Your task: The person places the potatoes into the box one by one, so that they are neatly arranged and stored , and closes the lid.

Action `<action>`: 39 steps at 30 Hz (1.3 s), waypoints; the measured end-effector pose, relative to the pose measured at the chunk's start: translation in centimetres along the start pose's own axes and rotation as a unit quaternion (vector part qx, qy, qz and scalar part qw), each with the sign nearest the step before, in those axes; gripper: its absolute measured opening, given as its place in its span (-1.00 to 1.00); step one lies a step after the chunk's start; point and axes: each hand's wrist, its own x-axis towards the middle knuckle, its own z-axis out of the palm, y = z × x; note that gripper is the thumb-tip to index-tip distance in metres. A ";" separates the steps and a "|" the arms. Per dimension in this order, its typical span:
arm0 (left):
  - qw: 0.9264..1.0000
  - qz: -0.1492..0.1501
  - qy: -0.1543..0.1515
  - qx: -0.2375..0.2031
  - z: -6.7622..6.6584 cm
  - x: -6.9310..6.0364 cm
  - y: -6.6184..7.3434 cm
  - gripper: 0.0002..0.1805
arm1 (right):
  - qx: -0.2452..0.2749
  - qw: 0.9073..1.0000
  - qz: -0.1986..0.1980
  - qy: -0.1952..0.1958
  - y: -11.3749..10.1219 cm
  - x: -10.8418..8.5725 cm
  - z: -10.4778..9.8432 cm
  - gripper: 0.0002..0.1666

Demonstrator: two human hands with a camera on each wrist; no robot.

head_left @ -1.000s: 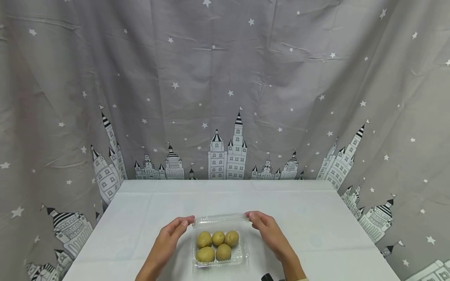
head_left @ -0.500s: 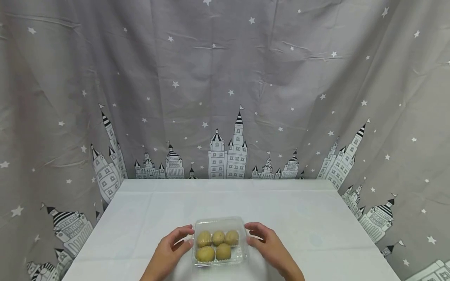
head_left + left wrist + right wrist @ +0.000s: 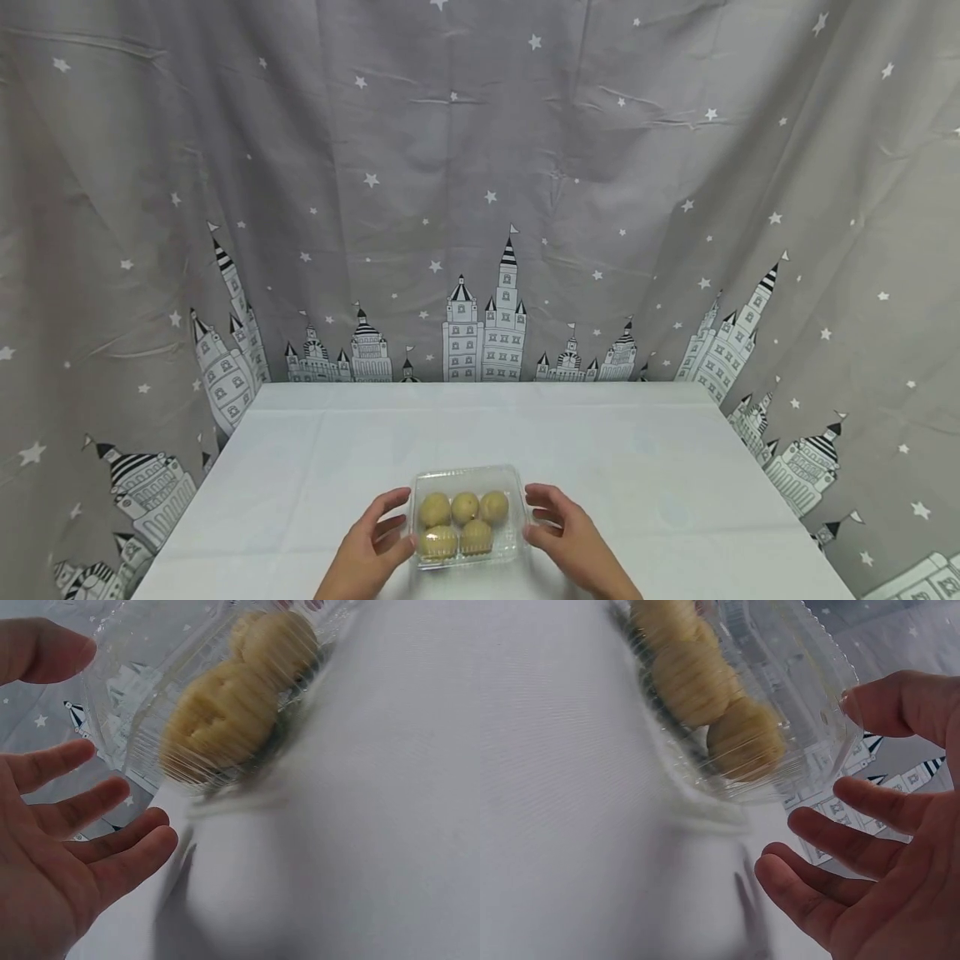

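Observation:
A clear plastic clamshell box (image 3: 517, 483) sits on the white table with its lid down over several yellow-brown potatoes (image 3: 435, 510). To its left is my left hand (image 3: 363, 554), thumb by the near corner and fingers spread along the side. My right hand (image 3: 573, 546) flanks the opposite side. In the left wrist view, a gap shows between the left hand (image 3: 52, 862) and the box wall around a potato (image 3: 221, 724). The right wrist view has the right thumb (image 3: 900, 705) at the lid's edge (image 3: 851, 712); the other fingers are extended, apart from the wall.
The white-covered table (image 3: 637, 467) extends beyond and to both sides of the box. A grey curtain (image 3: 420, 167) printed with stars and castles hangs behind the table and along its sides.
The raised lid has come down over the potatoes. Both hands have left its far edge and moved nearer along the box's sides. The box itself stays in place.

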 end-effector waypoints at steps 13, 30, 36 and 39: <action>0.999 -0.038 -0.007 0.000 0.5 0.3 -0.9 -0.12 | -0.018 1.000 0.014 -0.021 0.5 -0.3 0.2 -0.39; 0.984 -0.074 -0.124 -0.102 -0.1 -0.2 -2.3 -0.24 | 0.016 0.993 0.109 -0.051 0.5 -0.7 1.2 -0.71; 0.987 -0.072 -0.112 -0.093 0.3 -0.2 -1.9 -0.24 | 0.015 0.992 0.113 -0.047 0.5 -0.7 1.5 -0.73; 0.988 -0.071 -0.104 -0.086 0.4 -0.2 -1.9 -0.24 | 0.011 0.992 0.113 -0.047 0.5 -0.7 1.6 -0.72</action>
